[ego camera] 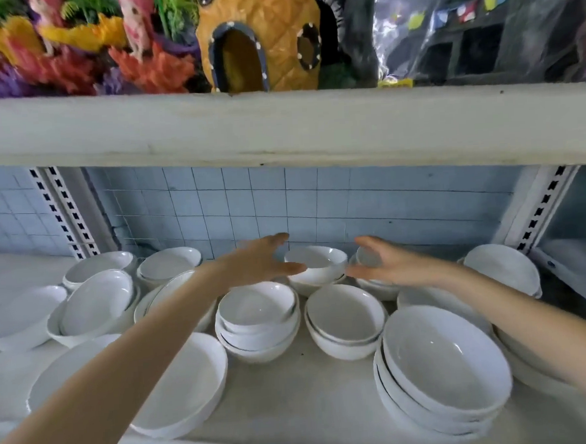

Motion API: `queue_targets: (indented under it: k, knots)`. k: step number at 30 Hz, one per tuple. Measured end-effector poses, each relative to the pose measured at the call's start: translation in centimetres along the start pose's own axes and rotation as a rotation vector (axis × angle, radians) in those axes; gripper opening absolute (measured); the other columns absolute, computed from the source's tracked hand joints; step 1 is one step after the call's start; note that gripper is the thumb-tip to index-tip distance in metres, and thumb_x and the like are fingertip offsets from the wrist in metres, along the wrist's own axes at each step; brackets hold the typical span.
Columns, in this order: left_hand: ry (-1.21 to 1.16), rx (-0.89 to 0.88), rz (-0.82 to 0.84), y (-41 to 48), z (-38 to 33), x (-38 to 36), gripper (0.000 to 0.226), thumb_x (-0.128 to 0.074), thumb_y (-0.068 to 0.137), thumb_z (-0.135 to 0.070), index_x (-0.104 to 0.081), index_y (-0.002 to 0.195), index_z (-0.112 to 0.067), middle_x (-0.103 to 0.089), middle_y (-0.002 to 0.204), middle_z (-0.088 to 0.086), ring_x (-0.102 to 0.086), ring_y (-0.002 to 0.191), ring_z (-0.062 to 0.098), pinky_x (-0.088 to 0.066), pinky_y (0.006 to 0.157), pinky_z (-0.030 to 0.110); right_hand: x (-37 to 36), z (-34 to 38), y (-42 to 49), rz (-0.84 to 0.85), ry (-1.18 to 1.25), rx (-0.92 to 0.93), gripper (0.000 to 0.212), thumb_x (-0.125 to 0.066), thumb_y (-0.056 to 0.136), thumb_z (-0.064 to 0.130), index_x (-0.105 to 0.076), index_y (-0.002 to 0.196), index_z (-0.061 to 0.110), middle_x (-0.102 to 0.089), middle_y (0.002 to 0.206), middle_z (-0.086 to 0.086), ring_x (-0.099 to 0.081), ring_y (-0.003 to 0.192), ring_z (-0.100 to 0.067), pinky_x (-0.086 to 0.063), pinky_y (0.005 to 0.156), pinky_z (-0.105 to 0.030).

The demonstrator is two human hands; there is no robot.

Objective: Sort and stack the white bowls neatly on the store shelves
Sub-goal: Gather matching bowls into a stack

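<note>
Up front on the shelf (295,396) sat bowl stacks (259,316), some leaning. Beyond, the left hand (263,261) and right hand (390,265), fingers spread and holding nothing, flanked the back stack (316,265) by the tiled wall (352,201). One low forearm could've toppled those leaning bowls.

Right hand (387,264) hides part of small bowl stack (368,256); left-edge bowl (12,318) cropped.

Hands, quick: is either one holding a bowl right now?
Left hand: open, holding nothing.
Right hand: open, holding nothing.
They flank the rear bowl stack, one on each side.
</note>
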State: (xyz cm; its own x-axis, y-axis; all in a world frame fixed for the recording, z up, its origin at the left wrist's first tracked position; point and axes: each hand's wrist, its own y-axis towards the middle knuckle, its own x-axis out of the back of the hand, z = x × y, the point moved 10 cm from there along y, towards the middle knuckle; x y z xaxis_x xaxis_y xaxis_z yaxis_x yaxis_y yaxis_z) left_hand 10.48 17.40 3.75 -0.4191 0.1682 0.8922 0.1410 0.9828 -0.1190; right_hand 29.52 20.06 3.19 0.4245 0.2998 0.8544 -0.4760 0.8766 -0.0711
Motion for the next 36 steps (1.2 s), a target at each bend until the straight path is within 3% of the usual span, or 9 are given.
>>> queue_targets:
  k: [3,8,15,19,23,28,31,33,36]
  knots:
    - [0.076,0.01,0.058,2.2,-0.1,-1.0,0.081,-0.058,0.086,-0.057,-0.026,0.148,-0.015,-0.037,0.15,0.006,-0.041,0.133,0.026,-0.034,0.102,0.035,-0.7,-0.4,2.5,0.068,-0.049,0.004,0.1,-0.053,0.069,0.069,-0.02,0.148,0.019,-0.024,0.155,0.003,-0.029,0.138,-0.015,-0.026,0.11,-0.027]
    - [0.023,0.076,0.126,5.0,1.3,-2.7,0.094,-0.068,0.078,-0.057,-0.023,0.149,-0.016,-0.034,0.152,0.008,-0.035,0.138,0.025,-0.03,0.109,0.036,-1.9,-0.3,5.1,0.156,-0.152,0.073,0.072,-0.058,0.084,0.054,-0.034,0.143,0.019,-0.043,0.143,0.003,-0.045,0.121,-0.012,-0.031,0.085,-0.017]
    - [0.032,0.143,0.24,7.7,2.6,-5.1,0.119,-0.067,0.062,-0.074,-0.014,0.15,-0.015,-0.032,0.153,0.01,-0.035,0.136,0.029,-0.03,0.113,0.044,-2.9,-1.5,6.9,0.151,-0.457,0.073,0.08,-0.046,0.075,0.075,-0.042,0.138,0.027,-0.058,0.125,0.004,-0.054,0.113,-0.019,-0.039,0.097,-0.039]
    - [0.019,0.135,0.223,8.4,2.3,-5.3,0.108,-0.07,0.075,-0.06,-0.013,0.15,-0.007,-0.033,0.152,0.008,-0.036,0.135,0.025,-0.031,0.104,0.029,-3.0,-2.3,7.5,0.131,-0.314,0.052,0.074,-0.053,0.07,0.076,-0.051,0.128,0.03,-0.061,0.12,0.008,-0.054,0.11,-0.015,-0.031,0.1,-0.04]
    - [-0.032,0.136,0.167,8.6,2.3,-5.0,0.106,-0.076,0.069,-0.057,-0.022,0.146,-0.009,-0.043,0.144,0.005,-0.044,0.121,0.021,-0.034,0.088,0.026,-2.6,-2.3,7.6,0.07,-0.166,0.052,0.056,-0.064,0.065,0.069,-0.064,0.103,0.029,-0.065,0.101,0.01,-0.056,0.097,-0.012,-0.031,0.103,-0.043]
    - [-0.068,0.141,0.128,8.5,2.4,-4.8,0.12,-0.076,0.069,-0.057,-0.002,0.152,-0.01,-0.036,0.15,0.006,-0.04,0.131,0.026,-0.036,0.093,0.028,-2.1,-1.9,7.5,-0.01,-0.033,0.082,0.028,-0.075,0.065,0.057,-0.061,0.075,0.035,-0.065,0.083,0.009,-0.057,0.089,-0.014,-0.035,0.09,-0.037]
    - [-0.088,0.142,0.103,8.3,2.4,-4.6,0.12,-0.077,0.068,-0.056,-0.003,0.152,-0.01,-0.042,0.145,0.006,-0.045,0.126,0.027,-0.038,0.087,0.028,-1.7,-1.7,7.5,-0.046,0.037,0.098,0.027,-0.08,0.067,0.045,-0.063,0.08,0.028,-0.067,0.091,-0.001,-0.058,0.089,-0.018,-0.042,0.079,-0.032]
    - [-0.123,0.144,0.092,8.0,2.4,-4.5,0.123,-0.078,0.068,-0.055,0.0,0.152,-0.012,-0.04,0.147,0.004,-0.044,0.127,0.026,-0.04,0.095,0.031,-1.7,-1.5,7.5,-0.053,0.036,0.113,0.03,-0.08,0.069,0.039,-0.064,0.087,0.022,-0.064,0.092,0.002,-0.056,0.087,-0.016,-0.041,0.072,-0.025]
    - [-0.173,0.136,0.059,7.6,2.2,-4.0,0.123,-0.08,0.067,-0.053,-0.001,0.152,-0.013,-0.044,0.144,0.004,-0.046,0.122,0.025,-0.042,0.099,0.036,-1.7,-1.6,7.3,-0.071,0.085,0.128,0.025,-0.081,0.069,0.034,-0.059,0.08,0.028,-0.06,0.085,0.011,-0.053,0.083,-0.008,-0.036,0.064,-0.016]
